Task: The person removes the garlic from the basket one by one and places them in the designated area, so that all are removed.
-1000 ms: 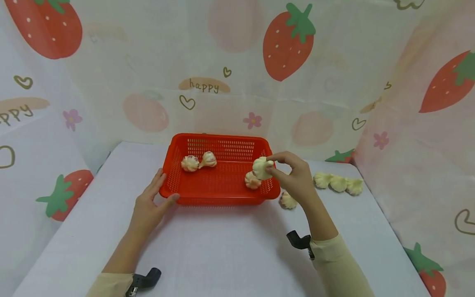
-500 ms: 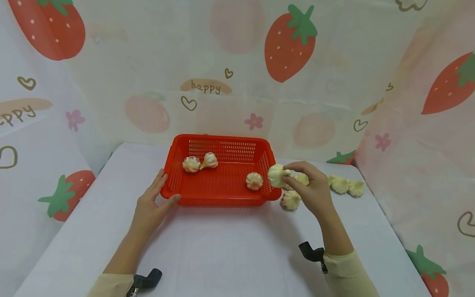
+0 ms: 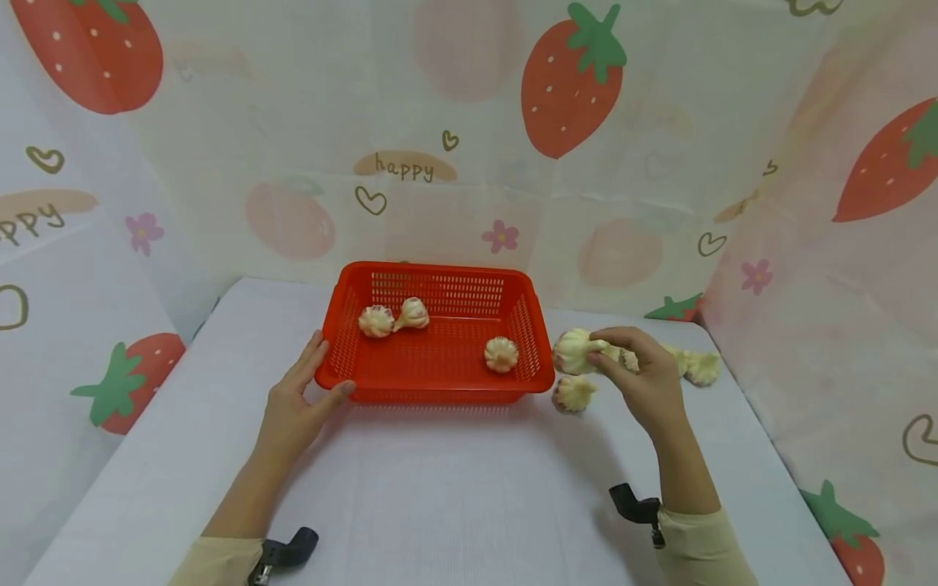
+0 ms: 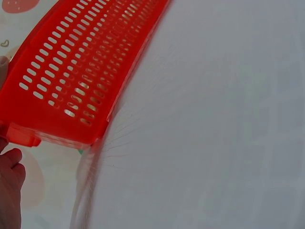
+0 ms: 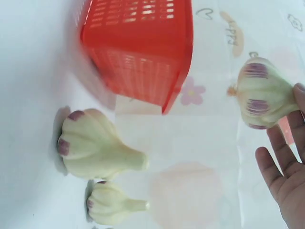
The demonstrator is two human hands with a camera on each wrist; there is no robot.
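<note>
In the head view, my right hand [image 3: 639, 376] pinches a pale garlic bulb [image 3: 573, 352] by its stem, just off the basket's right end. Purple streaks show on that garlic bulb [image 5: 259, 93] in the right wrist view, where it is clear of the table. My left hand [image 3: 293, 407] touches the left front corner of the red plastic basket [image 3: 432, 396], fingers along the side and thumb at the front rim. Inside the basket lie two garlic bulbs at the left, one of them a whitish bulb [image 3: 414, 313], and a single bulb [image 3: 501, 355] at the right.
Another garlic bulb [image 3: 574, 394] lies on the white table [image 3: 425, 488] beside the basket's right front corner. More bulbs, such as one at the far right [image 3: 702, 369], sit in a row partly hidden behind my right hand. A strawberry-print cloth [image 3: 469, 212] hangs close behind.
My right hand has carried the garlic bulb from over the basket's right end outward to the right, beyond the rim. The left hand and basket stay in place.
</note>
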